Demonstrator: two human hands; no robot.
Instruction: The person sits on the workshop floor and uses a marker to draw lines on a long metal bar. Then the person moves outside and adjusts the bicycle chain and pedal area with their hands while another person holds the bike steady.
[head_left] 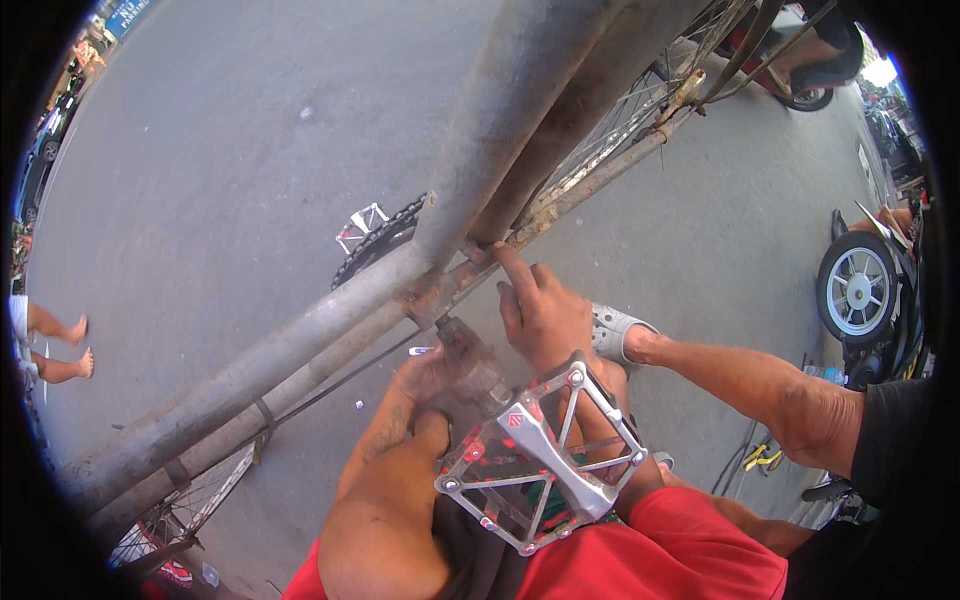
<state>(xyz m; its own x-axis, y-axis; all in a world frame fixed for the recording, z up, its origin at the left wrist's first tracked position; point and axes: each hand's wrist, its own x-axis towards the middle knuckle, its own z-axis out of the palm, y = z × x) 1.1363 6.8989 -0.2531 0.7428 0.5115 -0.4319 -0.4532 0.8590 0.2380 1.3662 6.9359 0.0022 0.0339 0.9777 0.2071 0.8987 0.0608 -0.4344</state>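
Observation:
A rusty bicycle frame [340, 300] of thick grey tubes crosses in front of me. From its bottom bracket a crank arm [468, 352] comes toward me, bearing a silver and red metal pedal [545, 455]. My left hand [418, 378] is closed against the crank arm's left side, its fingers partly hidden behind it. A small white and blue thing [421, 351] shows beside those fingers; whether I hold it is unclear. My right hand [550, 310] reaches its index finger to the rusty frame joint, thumb apart, gripping nothing visible. The opposite pedal [361, 227] is beyond the chainring [385, 240].
At right, another person's bare leg [740, 385] stretches close to my right hand, with a grey clog [615, 332]. A motorcycle wheel [857, 285] stands farther right. Bare legs [60, 345] show at far left. Grey pavement [240, 150] lies under the bicycle.

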